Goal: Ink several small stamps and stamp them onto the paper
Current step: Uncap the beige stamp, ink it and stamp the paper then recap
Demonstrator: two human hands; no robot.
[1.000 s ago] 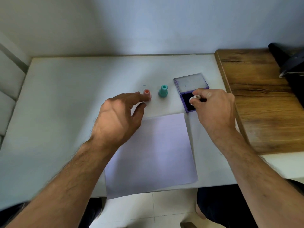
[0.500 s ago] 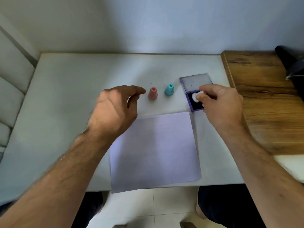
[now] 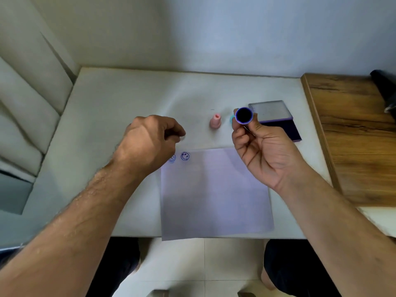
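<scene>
Right hand (image 3: 265, 151) raised palm-up, thumb and fingers pinched on a small stamp (image 3: 243, 115). Stamp at 12 o'clock of the palm, at the fingertips, round face turned toward the camera: dark centre, blue-purple ring. Off the counter (image 3: 120, 116), not touching paper.

Left hand (image 3: 150, 142) at 9 o'clock of the stamp, well apart, knuckles up, fingers curled loosely inward. Fingertips blurred; cannot tell whether closed on anything.

Paper (image 3: 214, 194) flat at 6 o'clock of both hands, near edge overhanging the counter edge. Two blue smiley prints at the paper's 11 o'clock corner: one clear (image 3: 185, 156), one (image 3: 171, 158) partly hidden behind the left hand.

Pink stamp (image 3: 215, 121) upright on the counter between the hands, at 9 o'clock of the held stamp, near but apart. Teal stamp (image 3: 231, 119) just behind the held stamp, only a sliver visible at its 9 o'clock side.

Ink pad (image 3: 287, 128) open at 3 o'clock of the held stamp, dark pad surface facing up, lid (image 3: 269, 110) hinged back at the pad's 12 o'clock. Right thumb overlaps the pad's near corner in view; contact not determinable.

Wooden board (image 3: 351, 133) at 3 o'clock of the ink pad, along the counter's right side.
</scene>
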